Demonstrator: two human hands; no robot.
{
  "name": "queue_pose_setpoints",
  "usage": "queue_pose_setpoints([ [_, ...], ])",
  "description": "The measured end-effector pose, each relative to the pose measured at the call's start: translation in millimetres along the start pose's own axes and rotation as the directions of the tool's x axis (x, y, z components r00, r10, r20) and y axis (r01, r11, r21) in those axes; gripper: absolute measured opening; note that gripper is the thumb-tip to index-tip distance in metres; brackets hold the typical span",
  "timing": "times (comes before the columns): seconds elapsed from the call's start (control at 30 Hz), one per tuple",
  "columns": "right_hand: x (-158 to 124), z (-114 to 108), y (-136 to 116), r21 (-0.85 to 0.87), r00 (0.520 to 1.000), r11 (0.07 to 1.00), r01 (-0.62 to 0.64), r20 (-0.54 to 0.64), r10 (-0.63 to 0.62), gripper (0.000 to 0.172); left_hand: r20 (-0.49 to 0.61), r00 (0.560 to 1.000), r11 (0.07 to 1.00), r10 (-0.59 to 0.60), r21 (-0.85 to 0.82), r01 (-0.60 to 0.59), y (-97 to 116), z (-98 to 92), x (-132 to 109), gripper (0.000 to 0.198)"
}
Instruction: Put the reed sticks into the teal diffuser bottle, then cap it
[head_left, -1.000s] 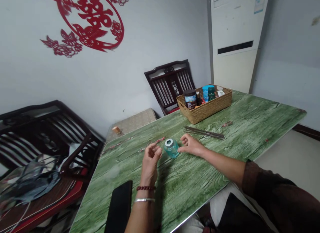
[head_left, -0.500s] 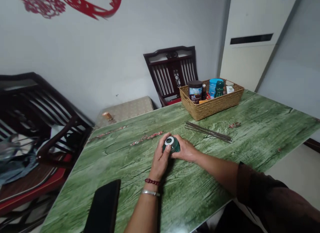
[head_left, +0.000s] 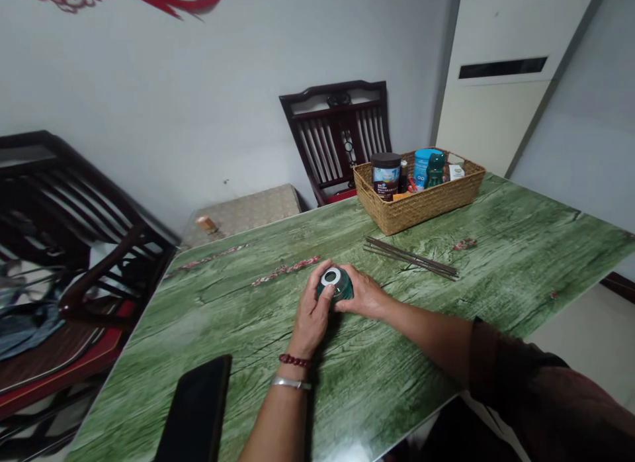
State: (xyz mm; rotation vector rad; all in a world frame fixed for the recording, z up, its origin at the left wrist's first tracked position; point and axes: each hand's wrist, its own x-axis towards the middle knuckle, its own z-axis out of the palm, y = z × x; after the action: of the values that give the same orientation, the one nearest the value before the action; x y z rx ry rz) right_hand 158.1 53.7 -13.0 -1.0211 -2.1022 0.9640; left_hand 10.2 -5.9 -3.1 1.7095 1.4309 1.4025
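Note:
Both hands are wrapped round a small dark green glass bottle (head_left: 342, 288) with a white ring at its round, dark mouth. My left hand (head_left: 312, 300) grips it from the left, thumb near the white ring. On the other side, my right hand (head_left: 364, 294) closes round the glass. The bottle is over the green table, mouth towards me; its underside is hidden, so I cannot tell whether it touches the tabletop. A few thin dark brown sticks (head_left: 411, 258) lie loosely together to the right, beyond my right hand.
A woven basket (head_left: 421, 214) with several jars and bottles stands at the table's back right. A black phone-like slab (head_left: 196, 409) lies at the front left of the green table (head_left: 238, 316). Dark wooden chairs (head_left: 337, 138) stand behind and to the left.
The whole view has shifted slightly, so things sit a little further left and mostly higher. Both hands keep the same hold on the bottle.

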Motion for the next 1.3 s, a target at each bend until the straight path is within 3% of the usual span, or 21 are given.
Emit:
queue_pose_setpoints([
  [0.37,1.1,2.1,5.1,-0.017,1.000,1.000,0.024,0.001,-0.024,0.076,-0.015,0.999,0.999,0.036,0.006,-0.036,-2.4,0.1,1.9,0.048],
  [0.53,1.0,1.9,4.4,-0.013,1.000,1.000,0.025,0.013,-0.025,0.076,-0.073,0.997,1.000,0.011,-0.013,-0.012,2.0,2.1,4.0,0.046],
  [0.7,0.7,1.2,3.4,0.021,1.000,0.999,0.028,0.011,-0.028,0.075,-0.121,0.991,0.995,-0.061,-0.083,0.051,0.7,3.9,6.1,0.056],
  [0.9,0.2,-0.2,1.4,0.044,1.000,0.999,0.025,0.012,-0.025,0.078,-0.102,0.995,0.989,-0.004,-0.148,-0.012,-2.8,2.2,4.3,0.074],
  [1.1,0.0,0.7,2.6,0.023,0.999,0.999,0.037,0.000,-0.037,0.079,-0.040,0.999,0.980,0.018,-0.199,-0.025,6.2,0.2,-0.7,0.057],
  [1.3,0.2,1.6,4.3,0.005,0.999,0.999,0.034,0.005,-0.034,0.080,-0.055,0.998,0.981,-0.015,-0.195,0.004,6.1,-1.9,-0.8,0.055],
])
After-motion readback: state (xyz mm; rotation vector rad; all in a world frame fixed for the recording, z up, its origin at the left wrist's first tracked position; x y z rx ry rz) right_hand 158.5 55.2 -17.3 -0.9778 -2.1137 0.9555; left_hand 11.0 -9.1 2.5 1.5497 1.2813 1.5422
